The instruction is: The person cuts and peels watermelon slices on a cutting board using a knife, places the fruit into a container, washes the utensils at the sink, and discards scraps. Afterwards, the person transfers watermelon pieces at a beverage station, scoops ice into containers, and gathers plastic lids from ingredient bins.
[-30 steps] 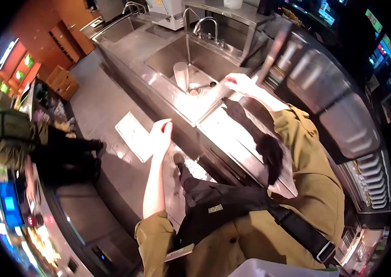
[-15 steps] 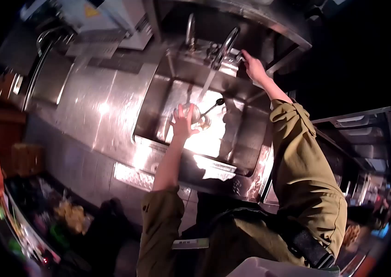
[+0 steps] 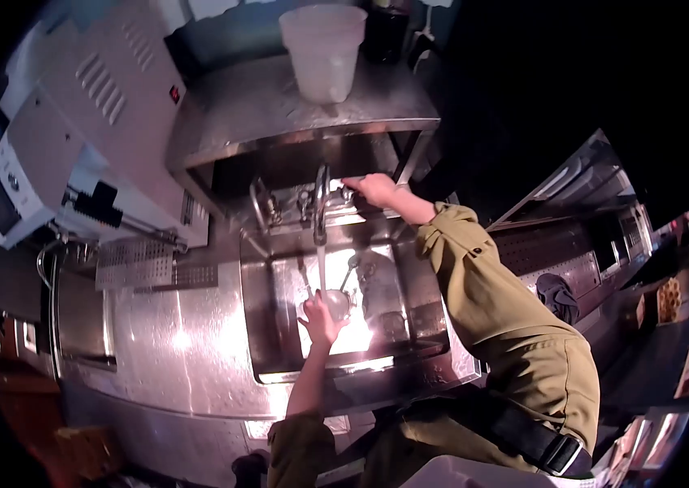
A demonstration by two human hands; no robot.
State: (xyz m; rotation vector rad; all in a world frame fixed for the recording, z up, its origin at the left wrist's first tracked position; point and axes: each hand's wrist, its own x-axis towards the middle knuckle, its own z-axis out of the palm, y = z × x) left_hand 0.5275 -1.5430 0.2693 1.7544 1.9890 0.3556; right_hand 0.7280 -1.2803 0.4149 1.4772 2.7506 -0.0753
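Note:
My left hand (image 3: 322,321) is down in the steel sink (image 3: 263,333), its fingers curved round a pale, shiny, round vessel (image 3: 339,302). Glare hides the vessel's exact kind. A thin rod with a rounded end (image 3: 352,263) slants up beside the vessel; whether they are joined I cannot tell. Water runs from the curved faucet (image 3: 321,215) down to the vessel and my left fingers. At the back right of the sink, my right hand (image 3: 378,191) is closed on the tap handle (image 3: 350,189), its fingertips partly hidden.
A second, smaller faucet (image 3: 261,202) stands to the left. Behind the sink, a steel shelf (image 3: 239,102) bears a translucent bucket (image 3: 324,57). A white machine (image 3: 108,89) occupies the left back, beyond the wet steel counter (image 3: 173,325). A slanted metal panel (image 3: 564,183) rises at right.
My view has tilted up and shifted, bringing the shelf, bucket and machine into sight. My left hand stays at the vessel under running water; my right hand stays at the tap.

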